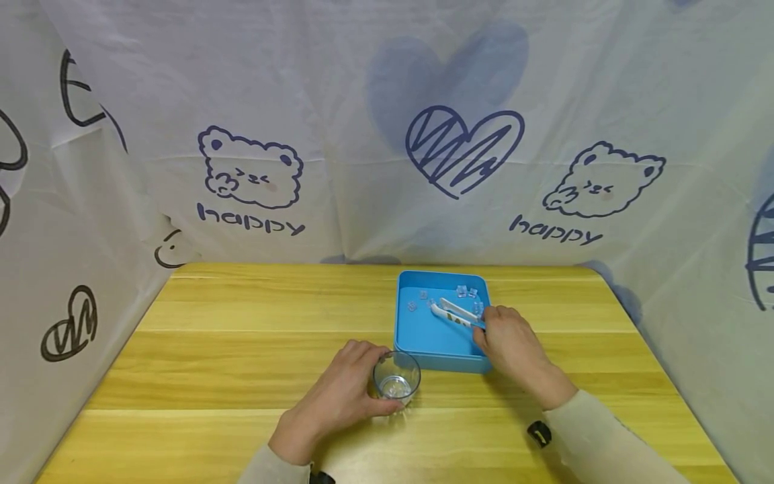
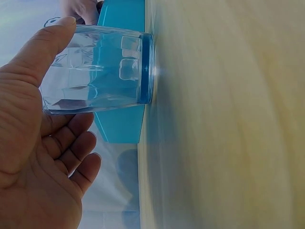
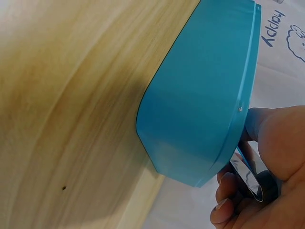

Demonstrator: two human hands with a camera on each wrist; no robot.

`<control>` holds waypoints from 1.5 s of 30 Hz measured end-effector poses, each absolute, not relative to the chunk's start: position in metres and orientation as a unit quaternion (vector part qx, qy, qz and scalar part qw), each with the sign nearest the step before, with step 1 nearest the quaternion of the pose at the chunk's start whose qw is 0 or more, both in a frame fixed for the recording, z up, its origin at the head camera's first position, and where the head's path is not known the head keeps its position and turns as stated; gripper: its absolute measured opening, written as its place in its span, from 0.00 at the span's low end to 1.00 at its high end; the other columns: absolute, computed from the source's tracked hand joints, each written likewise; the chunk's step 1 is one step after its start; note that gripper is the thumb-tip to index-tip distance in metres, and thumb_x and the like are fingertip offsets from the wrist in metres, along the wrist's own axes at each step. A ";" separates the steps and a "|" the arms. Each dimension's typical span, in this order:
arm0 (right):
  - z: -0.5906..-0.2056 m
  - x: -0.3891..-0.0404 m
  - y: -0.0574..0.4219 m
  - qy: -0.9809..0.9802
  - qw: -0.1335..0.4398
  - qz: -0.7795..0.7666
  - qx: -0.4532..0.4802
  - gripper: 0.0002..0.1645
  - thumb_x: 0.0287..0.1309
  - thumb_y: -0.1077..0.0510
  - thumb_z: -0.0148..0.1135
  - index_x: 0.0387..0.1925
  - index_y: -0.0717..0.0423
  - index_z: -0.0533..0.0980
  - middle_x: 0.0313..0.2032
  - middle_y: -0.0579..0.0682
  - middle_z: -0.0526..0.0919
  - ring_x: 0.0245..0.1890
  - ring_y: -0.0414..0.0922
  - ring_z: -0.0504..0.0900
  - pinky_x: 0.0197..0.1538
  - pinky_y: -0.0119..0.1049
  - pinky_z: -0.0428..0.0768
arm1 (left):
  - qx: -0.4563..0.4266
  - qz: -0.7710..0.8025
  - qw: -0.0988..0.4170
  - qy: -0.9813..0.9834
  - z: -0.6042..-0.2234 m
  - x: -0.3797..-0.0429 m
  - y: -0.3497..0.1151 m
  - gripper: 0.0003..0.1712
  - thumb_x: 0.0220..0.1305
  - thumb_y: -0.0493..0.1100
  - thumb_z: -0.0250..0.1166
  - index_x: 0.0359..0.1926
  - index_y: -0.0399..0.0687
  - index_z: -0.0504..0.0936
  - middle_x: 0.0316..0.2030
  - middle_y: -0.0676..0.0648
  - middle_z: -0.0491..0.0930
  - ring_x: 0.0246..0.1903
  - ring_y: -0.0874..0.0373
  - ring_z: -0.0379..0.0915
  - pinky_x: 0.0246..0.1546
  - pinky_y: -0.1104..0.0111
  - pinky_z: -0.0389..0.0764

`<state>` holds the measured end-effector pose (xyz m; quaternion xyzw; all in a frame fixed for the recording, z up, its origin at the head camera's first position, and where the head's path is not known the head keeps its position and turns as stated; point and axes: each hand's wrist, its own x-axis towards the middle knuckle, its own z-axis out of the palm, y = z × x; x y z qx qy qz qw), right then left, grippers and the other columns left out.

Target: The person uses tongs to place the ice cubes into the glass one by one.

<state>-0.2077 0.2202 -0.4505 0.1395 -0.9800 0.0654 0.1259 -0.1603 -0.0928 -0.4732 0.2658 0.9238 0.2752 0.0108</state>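
My left hand (image 1: 338,390) holds a clear drinking glass (image 1: 396,380) upright on the table, thumb on the near side and fingers on the far side. In the left wrist view, clear cubes (image 2: 128,69) lie at the bottom of the glass. My right hand (image 1: 514,341) grips a pair of tongs (image 1: 455,314) with white arms, reaching over the right wall of a blue tray (image 1: 423,336). The tongs' tips are down in the tray, beside a small clear cube. Several more clear cubes (image 1: 462,291) are scattered toward the tray's back. The right wrist view shows the tongs' bent metal end (image 3: 250,179) inside my palm.
The tray stands on a wooden table (image 1: 242,336), just behind and to the right of the glass. White cloth (image 1: 338,101) with printed bears and hearts hangs behind the table and along both sides.
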 end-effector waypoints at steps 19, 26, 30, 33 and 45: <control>-0.452 -0.205 0.220 -0.979 0.130 0.067 0.140 0.13 0.66 0.59 0.66 0.34 0.68 0.76 0.24 0.51 0.71 0.27 0.49 0.70 0.30 0.40 0.73 | 0.266 0.281 0.015 0.922 -0.472 -0.160 -0.092 0.52 0.52 0.67 0.81 0.70 0.44 0.75 0.60 0.47 0.79 0.62 0.51 0.71 0.70 0.52 0.74; -0.453 -0.205 0.220 -0.980 0.125 0.068 0.140 0.13 0.66 0.59 0.66 0.34 0.67 0.76 0.23 0.50 0.69 0.27 0.48 0.70 0.31 0.39 0.72 | 0.266 0.279 0.013 0.923 -0.473 -0.160 -0.093 0.52 0.52 0.68 0.80 0.70 0.44 0.75 0.60 0.47 0.79 0.62 0.52 0.71 0.70 0.52 0.74; -0.453 -0.206 0.221 -0.979 0.127 0.068 0.141 0.13 0.66 0.59 0.66 0.34 0.67 0.76 0.24 0.51 0.70 0.27 0.48 0.70 0.31 0.39 0.73 | 0.267 0.278 0.011 0.923 -0.473 -0.160 -0.093 0.52 0.52 0.67 0.80 0.70 0.44 0.75 0.60 0.47 0.79 0.61 0.51 0.71 0.70 0.52 0.75; -0.454 -0.207 0.220 -0.979 0.128 0.068 0.142 0.13 0.66 0.59 0.66 0.34 0.67 0.76 0.24 0.51 0.71 0.27 0.49 0.70 0.31 0.40 0.74 | 0.269 0.279 0.009 0.922 -0.473 -0.160 -0.093 0.51 0.52 0.66 0.81 0.69 0.43 0.76 0.60 0.46 0.79 0.61 0.51 0.71 0.70 0.51 0.75; -0.452 -0.205 0.221 -0.976 0.139 0.077 0.147 0.11 0.65 0.61 0.65 0.34 0.67 0.76 0.24 0.52 0.71 0.27 0.49 0.70 0.31 0.40 0.74 | 0.273 0.279 0.000 0.921 -0.474 -0.161 -0.092 0.50 0.51 0.63 0.82 0.68 0.42 0.76 0.59 0.45 0.80 0.61 0.50 0.72 0.69 0.50 0.75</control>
